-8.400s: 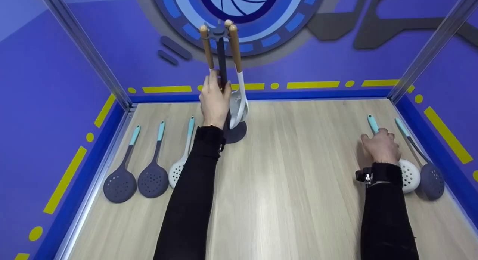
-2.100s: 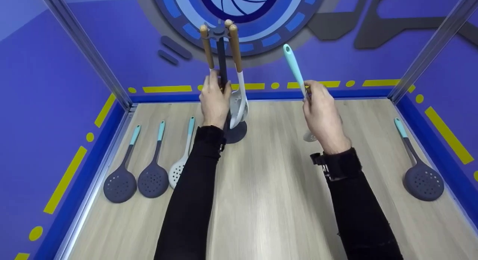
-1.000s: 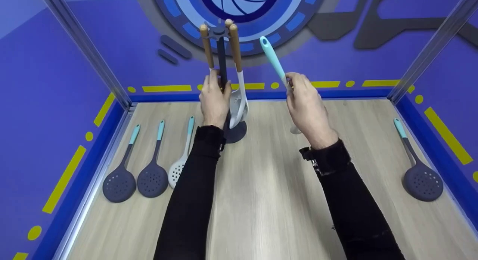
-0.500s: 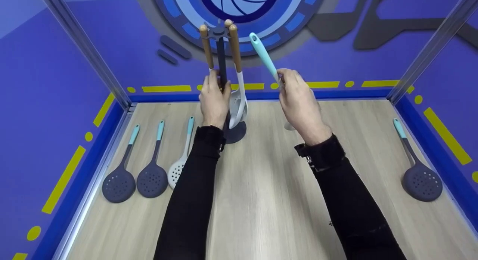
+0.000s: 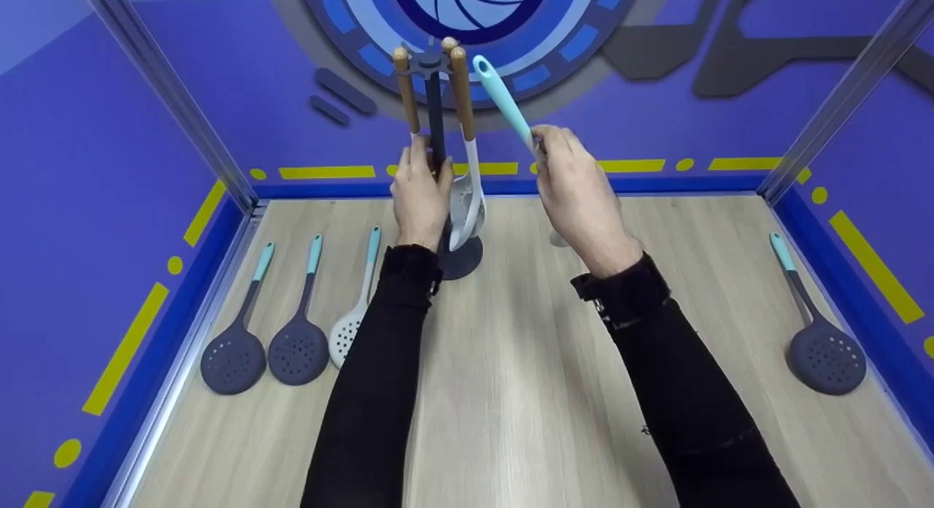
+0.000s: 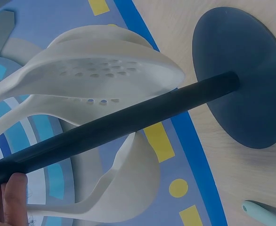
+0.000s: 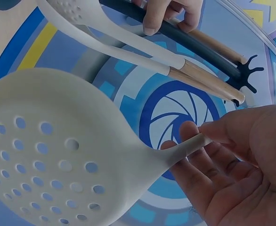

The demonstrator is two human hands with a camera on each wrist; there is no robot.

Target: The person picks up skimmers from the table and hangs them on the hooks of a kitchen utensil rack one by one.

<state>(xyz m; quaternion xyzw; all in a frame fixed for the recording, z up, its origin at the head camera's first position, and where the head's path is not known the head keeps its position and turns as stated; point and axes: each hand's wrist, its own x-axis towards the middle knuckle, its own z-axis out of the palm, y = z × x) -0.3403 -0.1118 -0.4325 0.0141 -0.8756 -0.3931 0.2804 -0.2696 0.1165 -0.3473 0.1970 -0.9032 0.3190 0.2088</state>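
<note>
- Stand [image 5: 435, 110] is found upright on the counter [image 5: 511, 391]; it is taken as reference for all places.
- The stand is gripped by the left hand [image 5: 422, 194], its fingers curled round the upright post; no shift of grip is noted over recent frames.
- White skimmer [image 5: 502, 97] is held in the air just right of the stand, tilted, with its handle end leaning toward the stand's top.
- Its shaft is pinched between thumb and fingers of the right hand [image 5: 580, 194].
- Change: the white skimmer is brought closer to the stand than a second ago. Judged meaning: the gap is nearly closed, but no contact is seen.
- Three wooden-handled utensils [image 5: 462, 95] are hung on the stand.
- Left of the stand, two dark skimmers [image 5: 233, 366] and a pale skimmer [image 5: 363, 293] are laid out; far right, a lone dark skimmer [image 5: 827, 356].
</note>
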